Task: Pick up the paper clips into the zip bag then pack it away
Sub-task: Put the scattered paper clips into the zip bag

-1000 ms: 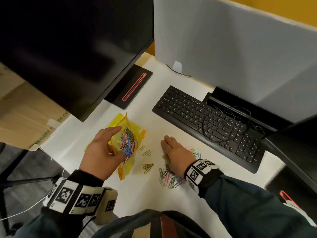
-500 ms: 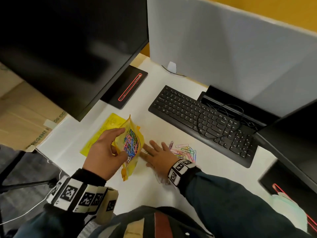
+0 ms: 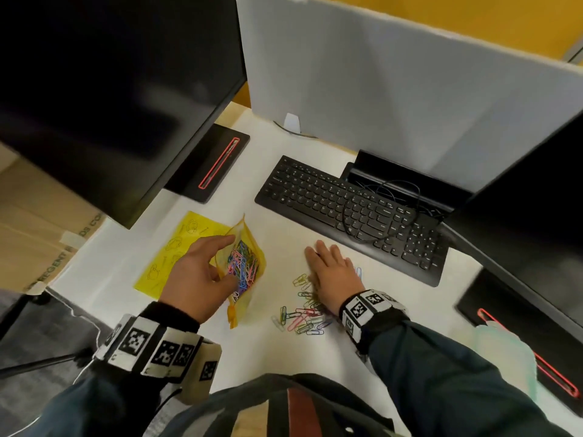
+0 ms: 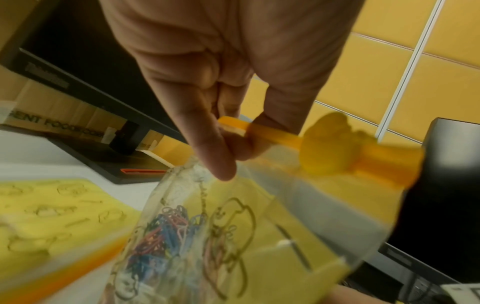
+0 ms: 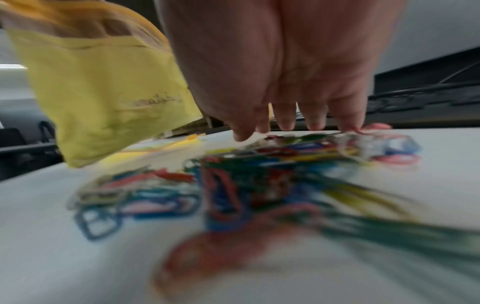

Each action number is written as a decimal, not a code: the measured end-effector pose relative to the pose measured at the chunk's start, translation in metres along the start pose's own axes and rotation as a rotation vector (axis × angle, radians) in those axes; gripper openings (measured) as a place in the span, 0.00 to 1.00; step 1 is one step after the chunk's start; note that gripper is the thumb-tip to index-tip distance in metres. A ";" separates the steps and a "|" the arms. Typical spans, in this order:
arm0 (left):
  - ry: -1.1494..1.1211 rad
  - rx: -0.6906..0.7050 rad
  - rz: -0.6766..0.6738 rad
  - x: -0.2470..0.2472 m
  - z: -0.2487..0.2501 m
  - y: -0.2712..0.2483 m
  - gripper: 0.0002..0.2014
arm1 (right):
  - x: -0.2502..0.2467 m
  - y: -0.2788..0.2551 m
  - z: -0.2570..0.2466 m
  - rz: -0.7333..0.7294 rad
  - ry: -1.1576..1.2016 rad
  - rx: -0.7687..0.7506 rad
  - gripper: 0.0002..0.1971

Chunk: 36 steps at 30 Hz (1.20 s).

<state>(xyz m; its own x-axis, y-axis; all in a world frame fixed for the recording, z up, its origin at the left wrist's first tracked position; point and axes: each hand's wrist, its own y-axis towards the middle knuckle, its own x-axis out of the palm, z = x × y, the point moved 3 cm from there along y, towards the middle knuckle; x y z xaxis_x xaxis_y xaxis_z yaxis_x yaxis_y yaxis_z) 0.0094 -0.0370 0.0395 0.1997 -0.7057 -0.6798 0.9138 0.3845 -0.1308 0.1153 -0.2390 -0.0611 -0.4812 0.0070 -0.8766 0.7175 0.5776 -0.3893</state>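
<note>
My left hand (image 3: 227, 260) holds the yellow zip bag (image 3: 249, 272) upright on the white desk, mouth up, with several coloured paper clips inside. In the left wrist view, thumb and fingers (image 4: 221, 164) pinch the bag's orange zip strip (image 4: 272, 135), and the clips (image 4: 166, 236) show through the clear side. My right hand (image 3: 325, 260) lies flat, fingers straight, on the desk over loose paper clips (image 3: 303, 313) to the right of the bag. The right wrist view shows its fingertips (image 5: 314, 123) touching the desk behind the blurred clip pile (image 5: 259, 174).
A yellow printed sheet (image 3: 170, 250) lies left of the bag. A black keyboard (image 3: 347, 209) with a coiled cable sits just beyond my right hand. Dark monitors (image 3: 110, 89) stand left and right, with a grey divider (image 3: 410, 74) behind.
My right hand was beside the bag half a second ago and has swung back right onto the loose clips. The left hand keeps its hold on the bag.
</note>
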 end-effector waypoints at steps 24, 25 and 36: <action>0.229 0.122 -0.241 0.051 0.023 -0.009 0.21 | -0.013 -0.078 0.061 0.241 0.295 0.274 0.09; 0.220 0.129 -0.235 0.052 0.023 -0.009 0.22 | -0.020 -0.081 0.058 0.279 0.364 0.288 0.08; 0.137 0.155 -0.196 0.053 0.031 -0.015 0.28 | -0.070 -0.054 -0.064 0.221 1.170 0.049 0.08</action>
<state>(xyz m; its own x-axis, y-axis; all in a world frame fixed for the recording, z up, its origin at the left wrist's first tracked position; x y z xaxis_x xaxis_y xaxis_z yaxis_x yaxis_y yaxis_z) 0.0170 -0.0989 0.0278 -0.0266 -0.6668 -0.7448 0.9754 0.1457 -0.1652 0.0780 -0.2184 0.0390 -0.4937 0.8573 -0.1459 0.8490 0.4388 -0.2945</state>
